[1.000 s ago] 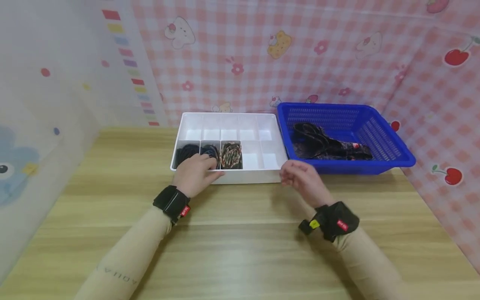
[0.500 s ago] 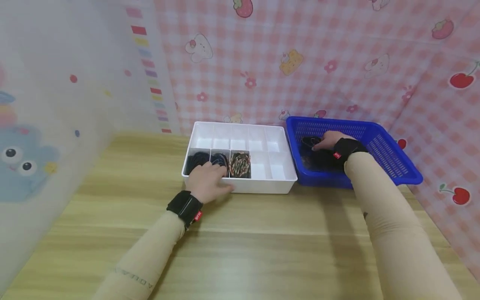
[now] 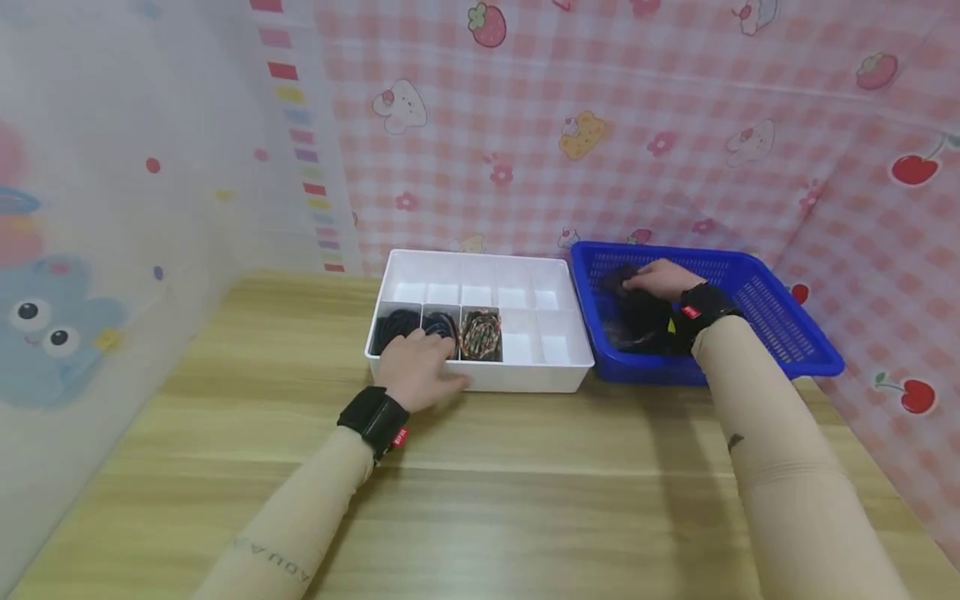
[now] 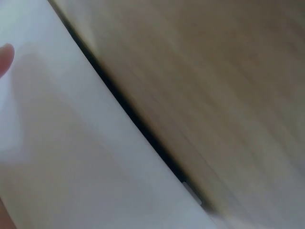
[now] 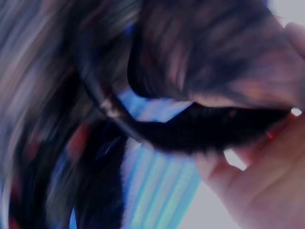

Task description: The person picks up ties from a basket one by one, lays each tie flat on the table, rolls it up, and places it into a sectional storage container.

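Note:
In the head view my left hand (image 3: 415, 368) holds the front rim of a white divided box (image 3: 517, 379), fingers over the edge and thumb out in front of the wall. Under those fingers lie a coiled black cord (image 3: 397, 323) and a dark bluish coiled cord (image 3: 440, 325). Right beside them sits a coiled multicoloured cord (image 3: 480, 335). My right hand (image 3: 663, 280) is inside the blue basket (image 3: 611, 364), pinching a dark patterned cloth strap (image 5: 209, 52), which is blurred in the right wrist view. Its lower part is partly hidden by the wrist.
The box's other compartments (image 3: 517, 340) show bare white floors. Basket and box stand side by side on the wooden table (image 3: 480, 500). Behind them hangs a pink checked cloth (image 3: 450, 158), and a pale printed cloth (image 3: 150, 225) covers the left side.
My right hand has gone from the box's front right corner into the basket and taken hold of the dark strap, lifting part of it. The left hand stays at the box's rim.

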Action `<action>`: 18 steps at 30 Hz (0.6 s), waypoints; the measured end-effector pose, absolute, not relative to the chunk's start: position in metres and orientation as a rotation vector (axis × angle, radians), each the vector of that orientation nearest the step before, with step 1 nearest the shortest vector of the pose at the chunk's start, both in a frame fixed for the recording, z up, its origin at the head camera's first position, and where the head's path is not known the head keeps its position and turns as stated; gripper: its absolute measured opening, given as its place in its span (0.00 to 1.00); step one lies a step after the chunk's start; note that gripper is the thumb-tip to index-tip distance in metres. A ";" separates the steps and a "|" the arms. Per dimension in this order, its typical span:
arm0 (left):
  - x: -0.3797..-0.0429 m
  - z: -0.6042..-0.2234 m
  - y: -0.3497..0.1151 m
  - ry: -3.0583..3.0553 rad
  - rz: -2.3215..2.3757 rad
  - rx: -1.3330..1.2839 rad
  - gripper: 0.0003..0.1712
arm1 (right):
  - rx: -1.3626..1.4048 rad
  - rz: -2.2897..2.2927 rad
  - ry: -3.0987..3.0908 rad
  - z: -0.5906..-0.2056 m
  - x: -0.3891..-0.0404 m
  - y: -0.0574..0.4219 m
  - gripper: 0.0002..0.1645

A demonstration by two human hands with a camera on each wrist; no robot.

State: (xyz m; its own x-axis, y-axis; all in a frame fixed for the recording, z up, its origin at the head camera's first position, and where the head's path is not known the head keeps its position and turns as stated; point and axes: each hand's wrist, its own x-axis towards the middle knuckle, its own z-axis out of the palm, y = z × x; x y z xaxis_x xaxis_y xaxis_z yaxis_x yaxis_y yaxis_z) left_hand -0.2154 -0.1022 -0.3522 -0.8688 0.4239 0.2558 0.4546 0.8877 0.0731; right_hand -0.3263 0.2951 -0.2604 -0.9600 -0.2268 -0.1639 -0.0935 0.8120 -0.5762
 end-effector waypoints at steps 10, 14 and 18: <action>-0.215 -0.341 -0.105 -2.767 -0.590 -0.719 0.26 | -0.492 -2.625 1.066 -0.185 -0.262 0.237 0.18; -0.206 -0.303 -0.092 -2.587 -1.294 -0.792 0.28 | -0.536 -2.696 0.700 -0.173 -0.231 0.199 0.23; -0.194 -0.258 -0.072 -2.356 -1.721 -0.901 0.30 | -0.657 -2.620 0.659 -0.167 -0.203 0.162 0.27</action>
